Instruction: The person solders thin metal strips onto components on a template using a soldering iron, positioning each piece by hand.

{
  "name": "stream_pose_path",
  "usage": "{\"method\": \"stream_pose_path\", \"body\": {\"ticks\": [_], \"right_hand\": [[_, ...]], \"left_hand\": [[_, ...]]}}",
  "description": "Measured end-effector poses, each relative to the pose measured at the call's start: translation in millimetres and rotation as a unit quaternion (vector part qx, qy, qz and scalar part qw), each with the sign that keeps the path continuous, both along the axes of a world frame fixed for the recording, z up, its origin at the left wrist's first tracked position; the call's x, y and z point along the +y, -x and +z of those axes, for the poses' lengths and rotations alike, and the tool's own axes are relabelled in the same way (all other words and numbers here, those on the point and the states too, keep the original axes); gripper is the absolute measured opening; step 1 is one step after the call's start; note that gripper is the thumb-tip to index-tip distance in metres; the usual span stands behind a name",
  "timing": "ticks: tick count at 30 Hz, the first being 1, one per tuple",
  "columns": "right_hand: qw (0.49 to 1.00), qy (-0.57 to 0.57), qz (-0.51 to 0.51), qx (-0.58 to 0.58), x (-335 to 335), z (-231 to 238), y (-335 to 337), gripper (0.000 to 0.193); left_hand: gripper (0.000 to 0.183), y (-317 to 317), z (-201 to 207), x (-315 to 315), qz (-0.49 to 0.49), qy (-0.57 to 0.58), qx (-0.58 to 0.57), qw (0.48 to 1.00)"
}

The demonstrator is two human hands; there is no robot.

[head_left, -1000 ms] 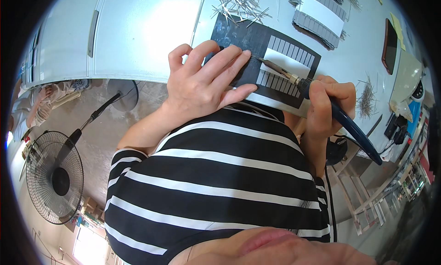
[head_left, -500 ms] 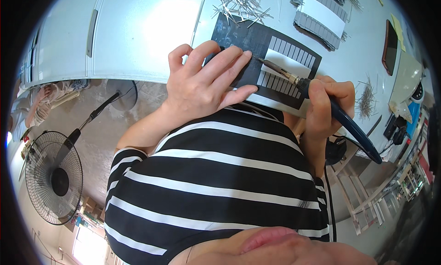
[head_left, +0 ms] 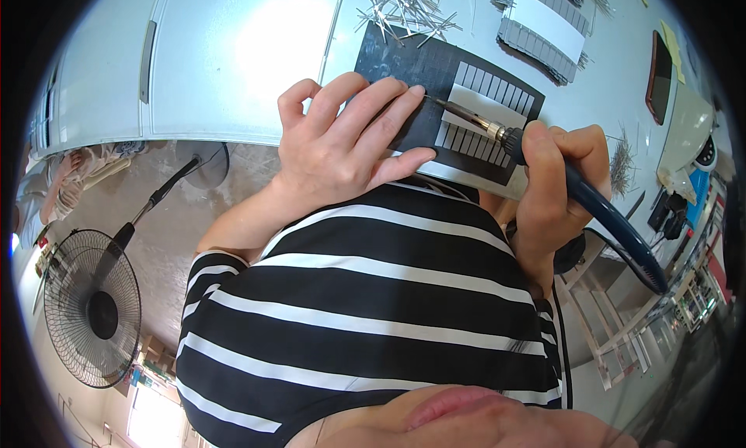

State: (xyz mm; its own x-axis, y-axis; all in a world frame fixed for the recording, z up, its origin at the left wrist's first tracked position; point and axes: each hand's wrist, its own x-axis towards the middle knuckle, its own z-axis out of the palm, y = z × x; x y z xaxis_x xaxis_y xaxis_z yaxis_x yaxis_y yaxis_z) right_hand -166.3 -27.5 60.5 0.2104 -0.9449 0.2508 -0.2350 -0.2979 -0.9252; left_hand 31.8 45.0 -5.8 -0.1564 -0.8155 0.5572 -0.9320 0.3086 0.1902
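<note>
A soldering iron (head_left: 470, 116) with a dark blue handle is gripped in my right hand (head_left: 561, 172), its metal tip pointing left. That tip comes close to the fingertips of my left hand (head_left: 346, 133); whether it touches anything there is too small to tell. With fingers spread, my left hand rests over the left part of a dark flat board (head_left: 429, 63). Whatever lies beneath its fingertips is hidden. On the board's right part sits a white panel (head_left: 488, 106) with rows of narrow grey strips along two edges.
Thin metal strips (head_left: 404, 9) lie heaped beyond the board. Farther right are a stack of striped panels (head_left: 544, 28), a phone (head_left: 659, 78) and a smaller pile of strips (head_left: 622, 168). A standing fan (head_left: 93, 308) and another person (head_left: 58, 180) are at the left.
My right hand has shifted slightly right, and the handle's rear end has swung right and toward me. The iron's tip has drawn back a little. My left hand has barely moved.
</note>
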Motion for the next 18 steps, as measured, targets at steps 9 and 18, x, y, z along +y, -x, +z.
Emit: {"method": "stream_pose_path", "body": {"ticks": [9,18], "right_hand": [[0.998,-0.063,-0.019,-0.025,-2.0,-1.2,0.2,0.023],[0.995,-0.072,-0.027,-0.070,2.1,-5.2,3.2,0.021]], "left_hand": [[0.055,-2.5,-0.2,0.4,0.010,0.020,-0.013,1.000],[0.055,-3.0,-0.5,0.1,0.019,0.018,-0.006,1.000]]}}
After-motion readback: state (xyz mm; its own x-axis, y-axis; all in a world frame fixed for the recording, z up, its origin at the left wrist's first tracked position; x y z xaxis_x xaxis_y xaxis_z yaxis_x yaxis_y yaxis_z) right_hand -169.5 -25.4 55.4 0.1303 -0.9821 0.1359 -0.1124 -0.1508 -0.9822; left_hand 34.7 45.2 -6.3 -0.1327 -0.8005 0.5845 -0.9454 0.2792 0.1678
